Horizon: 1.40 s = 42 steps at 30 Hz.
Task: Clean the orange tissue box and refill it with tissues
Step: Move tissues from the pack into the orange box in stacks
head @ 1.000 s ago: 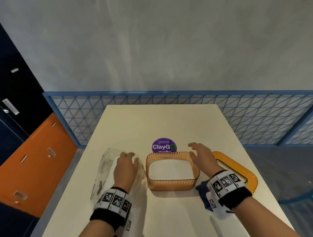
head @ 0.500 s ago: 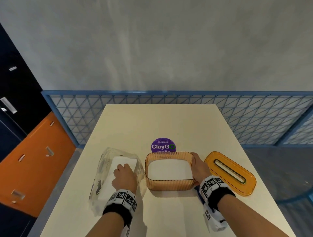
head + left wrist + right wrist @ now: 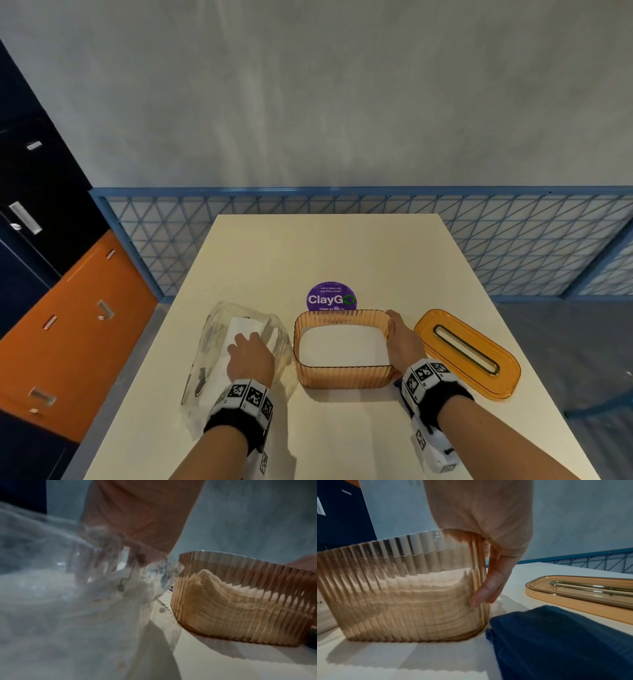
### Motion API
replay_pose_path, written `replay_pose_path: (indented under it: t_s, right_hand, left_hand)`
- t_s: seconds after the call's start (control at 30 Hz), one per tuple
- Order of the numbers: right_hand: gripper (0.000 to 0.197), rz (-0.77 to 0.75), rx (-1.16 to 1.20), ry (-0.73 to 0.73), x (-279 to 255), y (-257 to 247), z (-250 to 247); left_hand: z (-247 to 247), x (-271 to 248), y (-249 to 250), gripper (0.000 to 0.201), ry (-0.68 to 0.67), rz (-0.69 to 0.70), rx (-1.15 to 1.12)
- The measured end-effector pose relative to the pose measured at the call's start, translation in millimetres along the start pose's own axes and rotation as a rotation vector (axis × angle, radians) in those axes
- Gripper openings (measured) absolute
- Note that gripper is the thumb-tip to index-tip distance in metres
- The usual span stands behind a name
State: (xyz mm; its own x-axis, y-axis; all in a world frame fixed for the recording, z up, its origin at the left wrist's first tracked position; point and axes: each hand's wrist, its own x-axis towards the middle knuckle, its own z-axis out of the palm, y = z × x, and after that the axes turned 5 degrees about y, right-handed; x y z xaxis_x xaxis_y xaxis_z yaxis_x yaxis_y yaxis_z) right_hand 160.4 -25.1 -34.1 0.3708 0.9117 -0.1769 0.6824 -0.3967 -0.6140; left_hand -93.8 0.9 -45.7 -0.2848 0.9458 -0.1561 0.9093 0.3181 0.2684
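On a cream tabletop point(image 3: 329, 246), your right hand point(image 3: 400, 337) grips the open orange tissue box point(image 3: 342, 375) at centre, half-filled with tissues, while your left hand point(image 3: 251, 358) reaches, fingers extended, into the clear tissue bag point(image 3: 205, 342); tugging carelessly could scatter loose sheets.

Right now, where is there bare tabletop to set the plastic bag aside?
Free: the far half of the table beyond the ClayGo sticker, and the near strip between the wrists. Crowded: the middle row, with plastic bag, orange box, blue cloth and lid close together.
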Motion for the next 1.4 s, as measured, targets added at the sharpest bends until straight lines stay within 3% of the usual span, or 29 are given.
replay_pose_path:
  t_s: [0.27, 0.57, 0.73, 0.9, 1.0, 1.03, 1.1, 1.17, 1.23, 1.33, 1.4]
  right_hand:
    - [0.039, 0.008, -0.016, -0.001, 0.6, 0.0, 1.6]
    - [0.04, 0.014, -0.043, -0.016, -0.3, -1.8, -0.7]
    - [0.04, 0.003, -0.042, -0.018, 2.1, -0.4, 0.3]
    - [0.045, 0.02, -0.132, -0.08, 4.7, -11.0, -11.4]
    - [0.041, -0.162, -0.101, 0.1, -6.9, -42.0, -29.3]
    - [0.041, -0.215, -0.025, 0.094, -13.0, -57.6, -35.0]
    - [0.054, -0.15, 0.26, -0.116, -26.4, -93.0, -44.3]
    - [0.062, 0.057, 0.615, -0.457, -37.1, -119.5, -50.2]
    - [0.055, 0.142, 0.796, -0.672, -42.1, -131.5, -54.8]
    - [0.031, 0.098, 0.771, -0.648, -44.0, -136.8, -58.7]
    - [0.032, 0.066, 0.701, -0.585, -42.0, -134.4, -61.2]
  left_hand:
    - [-4.9, 2.4, -2.4, 0.029, 0.004, -0.02, -0.035]
    - [10.6, -9.1, 5.5, 0.048, 0.029, -0.013, 0.196]
    - [-18.0, -2.2, -8.2, 0.028, 0.057, 0.032, 0.192]
    - [-70.4, -15.8, -6.3, 0.025, 0.254, 0.133, 0.006]
    - [-94.4, -31.0, 2.9, 0.023, 0.434, 0.312, -0.113]
    - [-98.3, -36.5, 6.8, 0.026, 0.472, 0.378, -0.155]
    - [-101.5, -48.1, 15.5, 0.038, 0.499, 0.492, -0.219]
    - [-99.1, -57.5, 23.7, 0.046, 0.5, 0.61, -0.263]
    - [-90.8, -63.7, 28.7, 0.054, 0.493, 0.726, -0.267]
    - [-76.7, -69.1, 29.5, 0.052, 0.403, 0.836, -0.284]
    - [-66.7, -68.2, 24.4, 0.053, 0.273, 0.799, -0.457]
